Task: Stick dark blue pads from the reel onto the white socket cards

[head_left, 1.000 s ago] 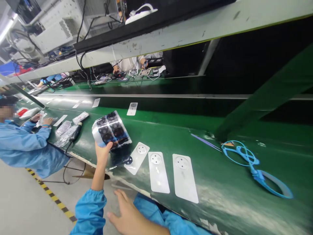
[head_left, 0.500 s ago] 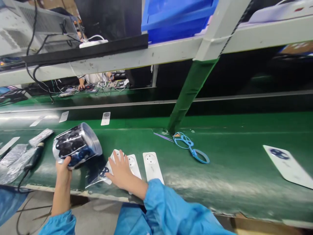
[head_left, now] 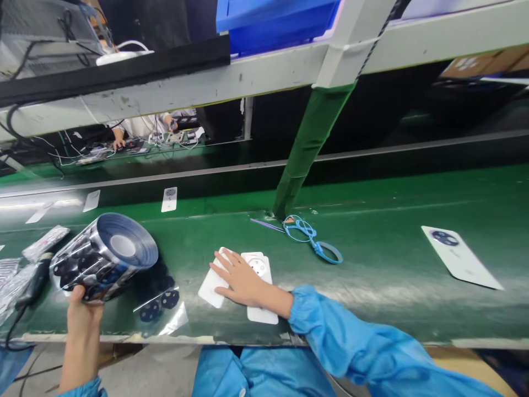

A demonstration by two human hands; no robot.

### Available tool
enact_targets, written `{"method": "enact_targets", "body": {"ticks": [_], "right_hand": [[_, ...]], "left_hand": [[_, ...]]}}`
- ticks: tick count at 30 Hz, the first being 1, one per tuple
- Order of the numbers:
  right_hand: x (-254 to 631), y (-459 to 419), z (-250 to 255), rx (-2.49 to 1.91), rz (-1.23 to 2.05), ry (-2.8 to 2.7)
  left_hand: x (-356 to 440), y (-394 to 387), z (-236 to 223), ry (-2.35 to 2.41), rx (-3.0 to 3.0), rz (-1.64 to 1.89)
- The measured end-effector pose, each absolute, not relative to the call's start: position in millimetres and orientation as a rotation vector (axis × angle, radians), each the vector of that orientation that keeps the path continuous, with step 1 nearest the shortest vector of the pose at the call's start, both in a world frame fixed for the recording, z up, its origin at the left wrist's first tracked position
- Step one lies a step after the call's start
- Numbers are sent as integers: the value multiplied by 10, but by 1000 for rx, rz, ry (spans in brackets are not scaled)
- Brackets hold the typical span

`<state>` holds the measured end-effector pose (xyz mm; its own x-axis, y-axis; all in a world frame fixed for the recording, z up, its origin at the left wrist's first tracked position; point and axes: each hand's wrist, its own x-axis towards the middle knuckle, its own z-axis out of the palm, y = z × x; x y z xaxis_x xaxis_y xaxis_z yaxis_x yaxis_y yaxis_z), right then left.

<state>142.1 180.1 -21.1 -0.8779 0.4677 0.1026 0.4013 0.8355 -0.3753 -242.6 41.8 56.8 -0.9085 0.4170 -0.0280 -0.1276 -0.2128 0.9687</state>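
My left hand [head_left: 84, 315] grips a roll of clear film [head_left: 93, 256] with dark camera-shaped stickers on it, tilted above the bench at the left. The film's loose end [head_left: 159, 309] lies flat near the front edge with two dark stickers showing. Fingers spread, my right hand [head_left: 243, 281] rests flat on a slanted white phone-back panel [head_left: 211, 288]. Its wrist crosses more white panels [head_left: 262, 316], which overlap and show a printed camera ring. Part of these panels is hidden beneath the hand.
Blue wrist straps [head_left: 314, 238] and purple tweezers [head_left: 268, 225] lie mid-bench. A white panel with a dark camera sticker [head_left: 460, 259] is at right. A dark-handled tool [head_left: 35, 284] and plastic-wrapped packets [head_left: 45, 243] sit left. A green-wrapped post [head_left: 303, 149] rises behind.
My right hand has slid the white panels rightward, away from the film's end, and they now overlap. The roll has turned, its core now facing me. The whole view has shifted slightly.
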Motion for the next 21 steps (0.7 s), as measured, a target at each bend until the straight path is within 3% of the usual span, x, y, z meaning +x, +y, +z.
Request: {"method": "enact_targets", "body": {"ticks": [8,15,21], "right_hand": [[2277,1950,-3,-670,650,-2829],[1520,1472,259,-1048,1278,-2179],[1054,1851,396,-707,1675,-1387]], "left_hand": [[-1906,620,483,1612,464,2065],[-1339,1140,381,1469,639,1846],[-860,1486,532,1392,730,1642]]}}
